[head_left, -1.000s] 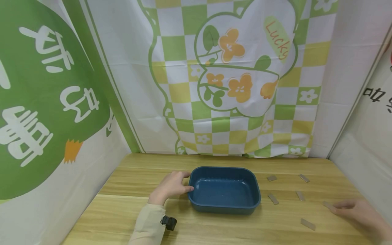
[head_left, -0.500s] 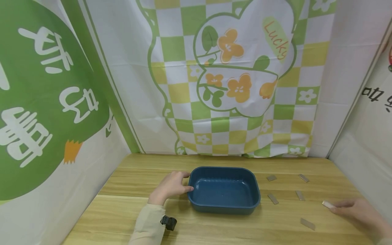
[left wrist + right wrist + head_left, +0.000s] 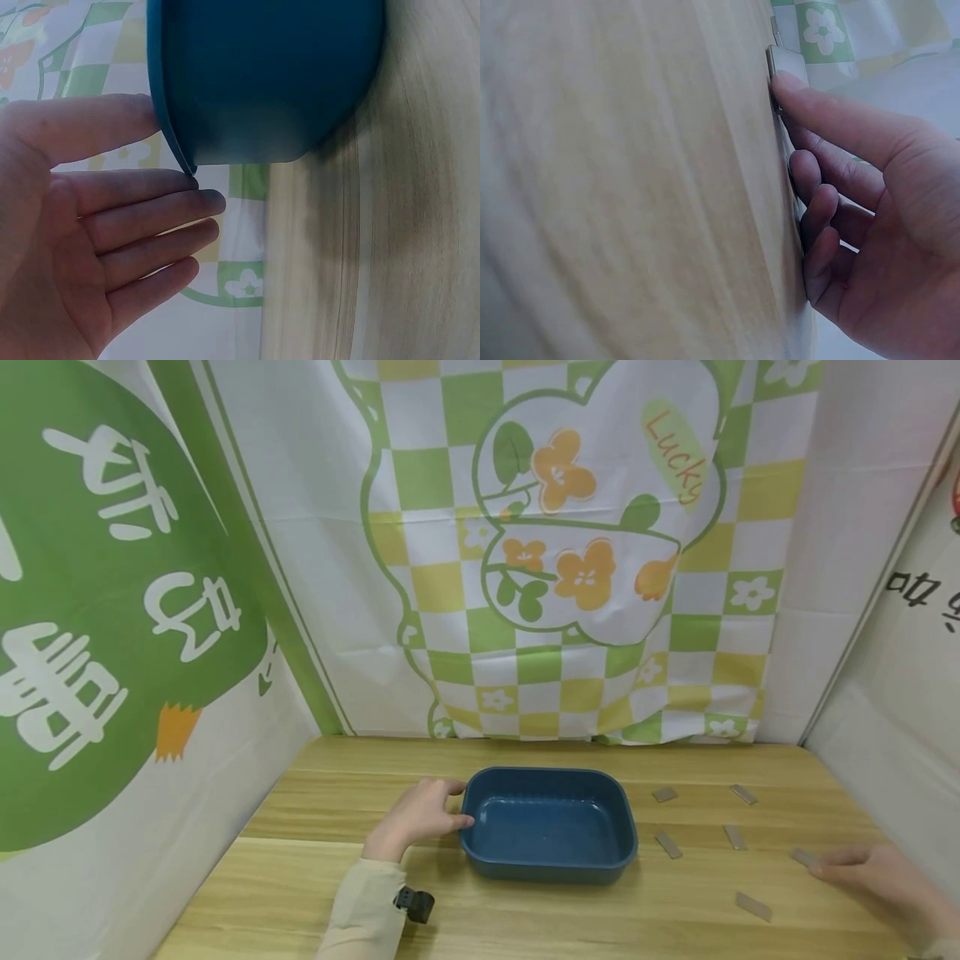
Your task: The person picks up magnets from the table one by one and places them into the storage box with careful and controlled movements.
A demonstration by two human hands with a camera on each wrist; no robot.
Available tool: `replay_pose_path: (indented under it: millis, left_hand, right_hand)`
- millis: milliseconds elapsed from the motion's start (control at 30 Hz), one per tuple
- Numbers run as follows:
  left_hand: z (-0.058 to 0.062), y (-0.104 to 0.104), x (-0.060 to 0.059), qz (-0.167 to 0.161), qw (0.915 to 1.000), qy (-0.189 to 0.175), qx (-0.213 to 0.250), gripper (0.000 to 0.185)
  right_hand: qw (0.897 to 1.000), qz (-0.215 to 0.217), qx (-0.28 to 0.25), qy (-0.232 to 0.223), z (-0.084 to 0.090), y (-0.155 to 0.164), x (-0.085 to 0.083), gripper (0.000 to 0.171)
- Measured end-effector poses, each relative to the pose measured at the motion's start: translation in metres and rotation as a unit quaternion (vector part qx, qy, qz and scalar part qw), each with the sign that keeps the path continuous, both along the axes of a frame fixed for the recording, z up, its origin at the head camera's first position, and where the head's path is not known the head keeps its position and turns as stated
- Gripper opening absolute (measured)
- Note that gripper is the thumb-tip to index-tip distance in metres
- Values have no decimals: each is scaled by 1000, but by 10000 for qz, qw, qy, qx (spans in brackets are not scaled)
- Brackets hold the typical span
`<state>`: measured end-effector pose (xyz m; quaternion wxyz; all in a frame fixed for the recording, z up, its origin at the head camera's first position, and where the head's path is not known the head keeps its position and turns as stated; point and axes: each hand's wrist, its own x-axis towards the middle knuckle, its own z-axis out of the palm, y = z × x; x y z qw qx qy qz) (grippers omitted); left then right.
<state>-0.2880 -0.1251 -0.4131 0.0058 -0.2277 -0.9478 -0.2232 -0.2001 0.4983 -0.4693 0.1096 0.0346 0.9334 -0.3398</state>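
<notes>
A dark blue rectangular plastic tub [image 3: 551, 827] stands on the wooden table. My left hand [image 3: 422, 812] holds its left end, thumb over the rim and index finger at the back corner; in the left wrist view the other fingers [image 3: 161, 247] stretch out beside the tub wall. Out at the right, my right hand [image 3: 873, 872] pinches a small flat grey rectangular piece [image 3: 805, 857] low at the tabletop. The right wrist view has the thumb on top of this piece [image 3: 787, 64], with the remaining fingers curled beneath; whether it touches the wood I cannot tell.
Several similar grey pieces lie scattered between the tub and my right hand, among them a back piece [image 3: 743, 794] and a front piece [image 3: 753, 907]. A patterned cloth [image 3: 585, 693] hangs behind the table [image 3: 360, 760], with printed cloth walls on both sides.
The piece in my right hand tilted, showing a bright face half a second ago, and now looks flatter and darker. My left hand and the tub have stayed put.
</notes>
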Motion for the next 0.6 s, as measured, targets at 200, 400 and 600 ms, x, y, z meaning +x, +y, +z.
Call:
replay_pose_path:
  millis: [200,400,600]
  left_hand:
    - [0,0,0,-28,10000,24,27,53]
    - [1,0,0,-32,10000,6,35,54]
    - [1,-1,0,-26,10000,-16,26,55]
  right_hand:
    - [9950,331,868,374,3,1,-2,48]
    - [9944,486,821,457,2,2,-2,47]
    - [9959,507,600,441,-3,6,-2,46]
